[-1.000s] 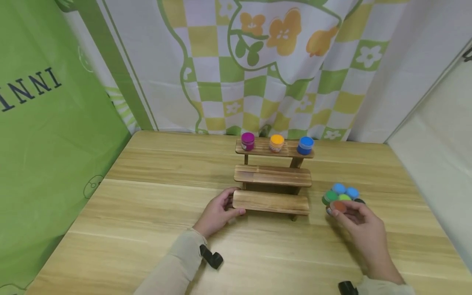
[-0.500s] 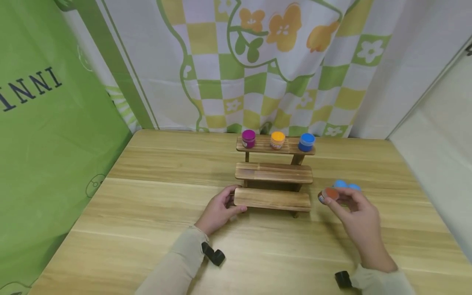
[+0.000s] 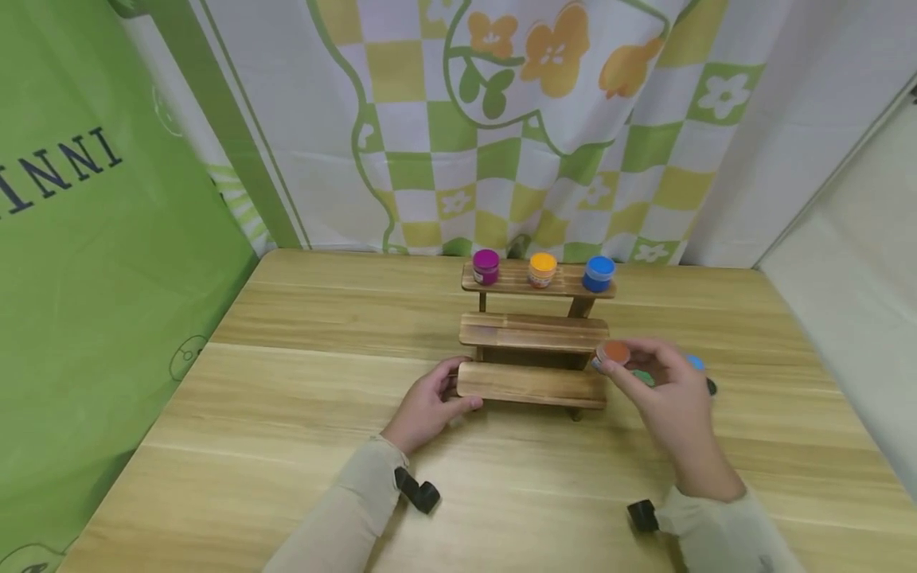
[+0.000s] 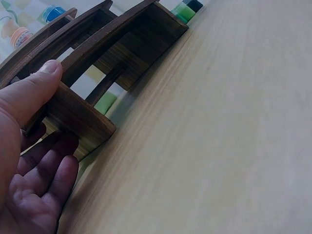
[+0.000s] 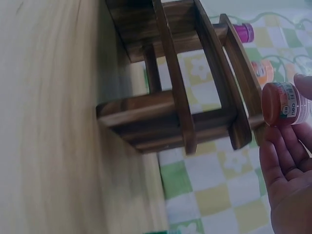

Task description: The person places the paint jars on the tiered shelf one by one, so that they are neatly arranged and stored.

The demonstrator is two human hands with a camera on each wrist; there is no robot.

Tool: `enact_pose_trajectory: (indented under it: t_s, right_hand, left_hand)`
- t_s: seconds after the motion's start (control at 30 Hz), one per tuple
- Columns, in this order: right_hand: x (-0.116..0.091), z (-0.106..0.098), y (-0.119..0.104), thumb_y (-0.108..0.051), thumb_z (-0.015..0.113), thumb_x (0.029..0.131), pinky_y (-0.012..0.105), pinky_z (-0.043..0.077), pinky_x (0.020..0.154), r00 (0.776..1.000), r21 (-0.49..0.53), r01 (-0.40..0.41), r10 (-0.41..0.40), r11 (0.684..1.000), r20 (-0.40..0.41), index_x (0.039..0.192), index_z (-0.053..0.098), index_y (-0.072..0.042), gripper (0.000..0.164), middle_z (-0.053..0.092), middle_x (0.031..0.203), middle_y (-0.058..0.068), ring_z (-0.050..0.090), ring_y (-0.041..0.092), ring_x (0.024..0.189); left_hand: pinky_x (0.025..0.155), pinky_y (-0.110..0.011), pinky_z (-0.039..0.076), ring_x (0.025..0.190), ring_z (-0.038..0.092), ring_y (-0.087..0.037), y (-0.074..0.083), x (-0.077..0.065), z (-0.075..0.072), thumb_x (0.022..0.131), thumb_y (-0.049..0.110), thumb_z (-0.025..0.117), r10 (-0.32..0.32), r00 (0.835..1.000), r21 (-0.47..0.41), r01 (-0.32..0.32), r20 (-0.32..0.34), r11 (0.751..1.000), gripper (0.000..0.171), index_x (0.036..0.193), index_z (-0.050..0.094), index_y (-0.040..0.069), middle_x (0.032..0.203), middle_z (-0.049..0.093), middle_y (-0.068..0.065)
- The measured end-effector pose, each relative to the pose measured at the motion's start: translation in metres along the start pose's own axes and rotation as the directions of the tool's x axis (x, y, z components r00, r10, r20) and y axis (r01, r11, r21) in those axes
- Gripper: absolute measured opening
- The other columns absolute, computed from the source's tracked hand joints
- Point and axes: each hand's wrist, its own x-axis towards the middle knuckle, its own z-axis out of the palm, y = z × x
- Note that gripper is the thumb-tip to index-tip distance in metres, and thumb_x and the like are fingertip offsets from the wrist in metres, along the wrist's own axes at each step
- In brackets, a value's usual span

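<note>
A three-tier wooden display stand (image 3: 533,383) stands on the table. My left hand (image 3: 428,407) holds the left end of its lowest shelf; in the left wrist view the thumb lies on the shelf's edge and the fingers curl by the side support. My right hand (image 3: 677,402) pinches a small paint jar with a brown-orange lid (image 3: 614,352), raised near the right end of the two lower shelves. The right wrist view shows the jar's label (image 5: 291,101) between thumb and fingers. Along the top shelf sit a purple jar (image 3: 485,267), an orange jar (image 3: 542,270) and a blue jar (image 3: 598,273).
Behind my right hand, more jars are partly hidden: a green one (image 3: 643,377), a light blue one (image 3: 695,362) and a black one (image 3: 712,387). A patterned curtain (image 3: 451,151) hangs along the table's far edge. Wooden tabletop (image 3: 286,382) extends left of the stand.
My right hand has lifted the brown-orange-lidded jar away from the jar cluster and carried it left and forward toward the stand. The left hand keeps its hold on the stand.
</note>
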Motion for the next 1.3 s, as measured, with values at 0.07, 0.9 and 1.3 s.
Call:
enact_pose_trajectory:
  t_s: [0.07,0.9,1.3]
  right_hand:
    - [0.002,0.004,-0.002,-0.005,0.08,0.086,0.009,0.05,0.079,1.0,-0.015,0.006,-0.006,1.0,0.014,0.116,0.067,0.002,0.034,0.064,0.106,-0.003,0.061,0.006,0.092]
    - [0.039,0.054,-0.025,-0.021,0.078,0.09,0.025,0.057,0.08,0.97,-0.162,0.13,-0.091,0.978,0.227,0.115,0.069,-0.005,0.031,0.066,0.103,0.007,0.067,0.022,0.093]
    - [0.046,0.067,-0.027,-0.018,0.08,0.088,0.039,0.059,0.084,0.955,-0.147,0.173,-0.129,0.974,0.267,0.117,0.068,-0.001,0.035,0.065,0.105,0.01,0.068,0.026,0.097]
  left_hand:
    - [0.093,-0.034,0.055,0.113,0.064,-0.019,-0.001,0.0,0.0,0.086,0.029,0.081,0.003,1.0,0.002,-0.003,0.0,1.0,0.07,0.147,0.048,0.019,0.128,0.065,-0.005]
    - [0.093,-0.033,0.055,0.115,0.064,-0.02,-0.002,0.001,-0.001,0.086,0.033,0.081,0.004,1.0,0.001,-0.004,-0.004,1.0,0.073,0.148,0.047,0.019,0.13,0.064,-0.005]
    - [0.094,-0.034,0.055,0.117,0.063,-0.021,-0.003,0.002,-0.001,0.086,0.032,0.081,0.016,1.0,-0.009,-0.016,-0.001,1.0,0.07,0.147,0.048,0.019,0.131,0.064,-0.006]
